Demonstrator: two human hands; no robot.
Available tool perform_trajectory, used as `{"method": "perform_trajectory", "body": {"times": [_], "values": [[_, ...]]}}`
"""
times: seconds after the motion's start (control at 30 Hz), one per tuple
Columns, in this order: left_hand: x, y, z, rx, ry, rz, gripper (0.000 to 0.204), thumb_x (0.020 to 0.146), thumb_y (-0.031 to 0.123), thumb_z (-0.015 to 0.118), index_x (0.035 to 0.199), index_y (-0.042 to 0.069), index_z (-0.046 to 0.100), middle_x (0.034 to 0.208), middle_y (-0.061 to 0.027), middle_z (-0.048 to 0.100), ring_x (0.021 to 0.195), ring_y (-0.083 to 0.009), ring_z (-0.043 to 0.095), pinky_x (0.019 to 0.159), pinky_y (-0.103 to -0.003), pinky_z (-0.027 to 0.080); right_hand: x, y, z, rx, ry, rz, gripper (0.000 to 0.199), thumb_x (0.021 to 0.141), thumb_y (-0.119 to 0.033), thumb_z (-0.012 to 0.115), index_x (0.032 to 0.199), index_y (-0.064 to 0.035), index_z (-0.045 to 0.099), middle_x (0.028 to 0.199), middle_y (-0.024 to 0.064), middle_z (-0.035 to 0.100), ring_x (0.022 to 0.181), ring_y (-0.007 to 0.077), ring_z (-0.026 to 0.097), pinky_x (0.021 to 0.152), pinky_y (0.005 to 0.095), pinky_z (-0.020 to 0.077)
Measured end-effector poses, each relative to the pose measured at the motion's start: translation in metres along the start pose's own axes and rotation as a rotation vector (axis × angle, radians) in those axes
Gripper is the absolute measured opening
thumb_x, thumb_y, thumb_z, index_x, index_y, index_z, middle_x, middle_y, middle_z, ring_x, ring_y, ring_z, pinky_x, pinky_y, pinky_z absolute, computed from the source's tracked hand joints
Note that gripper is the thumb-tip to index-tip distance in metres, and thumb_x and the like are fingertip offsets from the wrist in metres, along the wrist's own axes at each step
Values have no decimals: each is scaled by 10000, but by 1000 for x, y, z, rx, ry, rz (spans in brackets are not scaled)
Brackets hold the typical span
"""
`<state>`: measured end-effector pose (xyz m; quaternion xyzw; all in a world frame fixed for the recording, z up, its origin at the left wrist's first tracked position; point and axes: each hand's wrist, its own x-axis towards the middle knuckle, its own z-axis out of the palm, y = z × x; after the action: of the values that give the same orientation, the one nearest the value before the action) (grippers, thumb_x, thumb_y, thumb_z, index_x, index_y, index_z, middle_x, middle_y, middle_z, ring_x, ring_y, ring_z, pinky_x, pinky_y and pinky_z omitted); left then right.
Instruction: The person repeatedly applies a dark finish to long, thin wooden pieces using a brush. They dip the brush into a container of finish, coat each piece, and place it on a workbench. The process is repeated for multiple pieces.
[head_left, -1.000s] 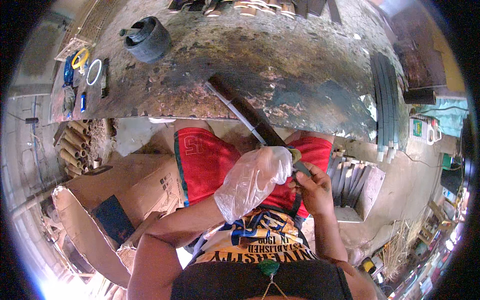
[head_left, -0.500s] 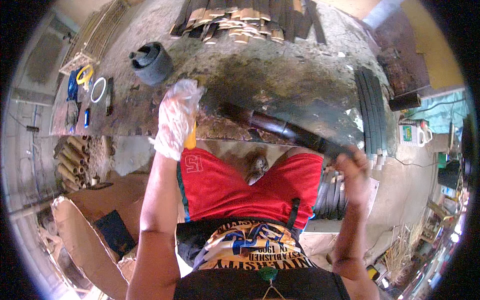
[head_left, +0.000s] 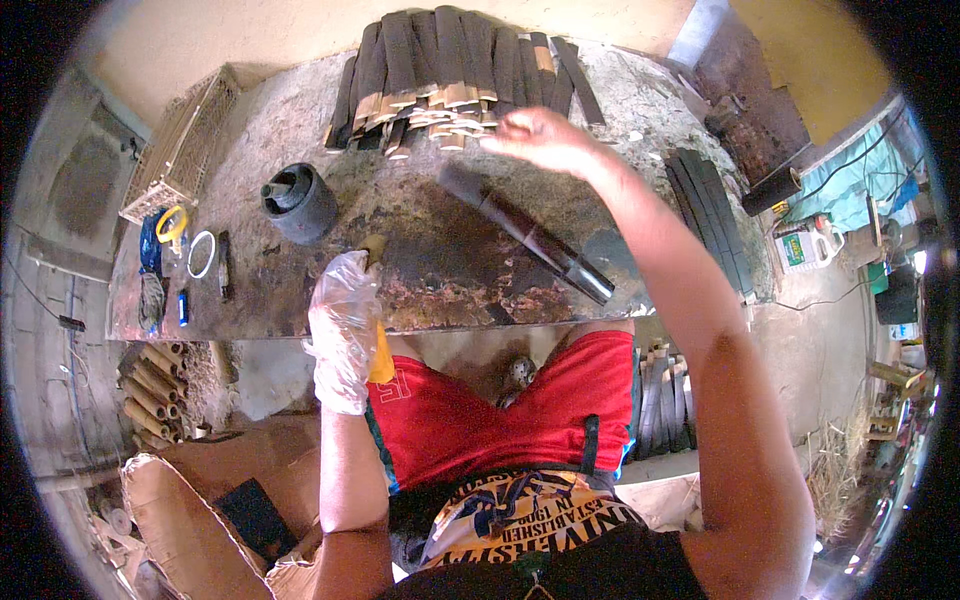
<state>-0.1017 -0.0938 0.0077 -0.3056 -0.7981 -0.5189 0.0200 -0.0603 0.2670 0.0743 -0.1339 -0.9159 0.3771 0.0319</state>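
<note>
My left hand [head_left: 343,325], in a clear plastic glove, is closed around a yellow-handled tool [head_left: 380,352] at the front edge of the stained worktable [head_left: 430,270]; the tool's tip rests on the tabletop. My bare right hand [head_left: 540,135] is stretched far over the table with its fingers spread, just above the near ends of a stack of dark bamboo strips [head_left: 450,65]. It holds nothing. One long dark strip [head_left: 530,238] lies slantwise on the table between my two hands, touched by neither.
A black round pot [head_left: 300,200] stands left of centre. A wire basket [head_left: 185,150], yellow scissors [head_left: 172,222] and a white ring [head_left: 202,253] lie at the left end. More dark strips [head_left: 712,215] lie at the right. Bamboo tubes [head_left: 155,395] and cardboard [head_left: 180,530] are below.
The long dark strip, held at my lap and then by my right hand at the table edge, now lies free on the table. My right hand has reached to the far stack.
</note>
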Motion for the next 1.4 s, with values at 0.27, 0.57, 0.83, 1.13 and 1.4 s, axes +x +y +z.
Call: {"method": "perform_trajectory", "body": {"times": [0.27, 0.57, 0.83, 1.13, 1.4], "values": [[-11, -13, -7, -197, 22, -269, 273, 945, 107, 688, 1205, 24, 677, 1110, -46, 692, 986, -111, 600, 881, -279, 485, -133, 81, 78, -439, 155, -82, 654, 656, -539, 870, 943, 9, 657, 845, 212, 670, 885, 403, 668, 775, 476, 524], [-18, -1, 25, -236, -23, -231, 274, 932, 102, 715, 1192, 19, 684, 1082, -61, 707, 974, -128, 631, 880, -283, 500, -152, 63, 82, -393, 19, 187, 526, 697, -392, 867, 952, 12, 646, 873, 210, 680, 835, 394, 674, 769, 444, 530], [-28, -10, 25, -211, -281, -72, 326, 947, 70, 683, 1265, 13, 643, 1207, -76, 689, 1054, -162, 646, 961, -303, 503, -277, 32, 98, 609, -318, 453, 342, 832, -141, 828, 1068, -27, 608, 853, 38, 649, 799, 143, 630, 711, 320, 527], [-72, 45, 96, 253, -664, 224, 184, 871, 114, 727, 1027, 93, 632, 1051, -139, 666, 980, -347, 661, 847, -435, 574, -302, 51, 121, 1130, -413, 700, 199, 998, -206, 657, 1091, -49, 576, 829, 31, 650, 739, 133, 692, 600, 319, 621], [15, -18, 74, 427, -380, 559, 204, 908, 135, 606, 1094, 80, 667, 1006, -148, 676, 962, -346, 664, 880, -443, 547, -302, 62, 125, 1126, -389, 685, 166, 1000, -197, 649, 1076, -61, 593, 837, 14, 641, 710, 117, 672, 573, 300, 606]]}}
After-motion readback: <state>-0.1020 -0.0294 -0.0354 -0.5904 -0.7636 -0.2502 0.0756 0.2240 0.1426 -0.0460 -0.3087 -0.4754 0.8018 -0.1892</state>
